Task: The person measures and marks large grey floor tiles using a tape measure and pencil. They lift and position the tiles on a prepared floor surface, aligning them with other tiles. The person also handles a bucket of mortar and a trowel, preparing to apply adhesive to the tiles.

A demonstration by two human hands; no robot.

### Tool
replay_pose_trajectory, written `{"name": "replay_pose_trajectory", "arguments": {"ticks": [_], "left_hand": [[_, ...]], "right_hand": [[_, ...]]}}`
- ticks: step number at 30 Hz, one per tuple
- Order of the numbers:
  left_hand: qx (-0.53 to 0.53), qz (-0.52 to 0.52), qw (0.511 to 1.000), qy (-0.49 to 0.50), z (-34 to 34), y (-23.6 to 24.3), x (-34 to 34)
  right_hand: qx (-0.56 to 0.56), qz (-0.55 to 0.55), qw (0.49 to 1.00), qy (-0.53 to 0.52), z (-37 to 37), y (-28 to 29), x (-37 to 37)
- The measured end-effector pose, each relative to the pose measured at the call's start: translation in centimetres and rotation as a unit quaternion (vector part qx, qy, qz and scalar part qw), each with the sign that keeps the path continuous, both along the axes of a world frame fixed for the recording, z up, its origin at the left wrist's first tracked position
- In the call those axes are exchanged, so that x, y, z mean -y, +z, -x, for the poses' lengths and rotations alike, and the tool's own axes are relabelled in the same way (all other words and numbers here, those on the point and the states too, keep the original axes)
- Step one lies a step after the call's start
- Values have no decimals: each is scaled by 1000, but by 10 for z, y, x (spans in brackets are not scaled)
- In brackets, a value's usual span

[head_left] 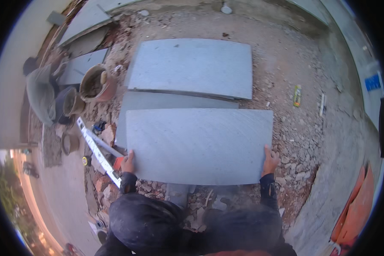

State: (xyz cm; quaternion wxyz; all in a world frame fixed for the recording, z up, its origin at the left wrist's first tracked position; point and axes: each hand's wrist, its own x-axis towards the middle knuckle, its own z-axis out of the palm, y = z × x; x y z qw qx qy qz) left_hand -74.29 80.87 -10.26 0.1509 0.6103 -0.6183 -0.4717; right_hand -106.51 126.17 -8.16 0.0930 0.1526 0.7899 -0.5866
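Observation:
A grey rectangular stone slab (pixel 200 147) lies between my two hands, just in front of my bent knees. My left hand (pixel 128 162) grips its left edge near the front corner. On the opposite edge my right hand (pixel 270 160) has its fingers wrapped round the side. Beyond it, another grey slab (pixel 170 101) shows partly from underneath. Farther away, a small stack has a pale grey top slab (pixel 192 68). Close to my left hand lies a white straightedge (pixel 99 151), with an orange-red object (pixel 118 163) right beside my fingers.
To the left stand a mortar bucket (pixel 99 83), another bucket (pixel 72 101) and a small pail (pixel 70 143). A person (pixel 42 91) bends there beside more slabs (pixel 83 66). A tape measure (pixel 86 161) lies nearer. Broken rubble (pixel 295 164) covers the right side; a yellow-green item (pixel 297 96) lies beyond.

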Motion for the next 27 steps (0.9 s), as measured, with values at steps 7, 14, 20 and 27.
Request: {"name": "replay_pose_trajectory", "arguments": {"ticks": [7, 14, 20, 27], "left_hand": [[-159, -124, 948, -246, 109, 59, -27], [-110, -305, 815, -481, 274, 123, -119], [-75, -348, 717, -599, 371, 89, -286], [9, -489, 667, -562, 362, 3, -485]], "right_hand": [[-108, -144, 974, -134, 4, 95, -113], [-254, -180, 920, -240, 0, 287, -218], [-223, -425, 833, -275, 15, 434, -299], [-166, -600, 751, -222, 31, 454, -350]]}}
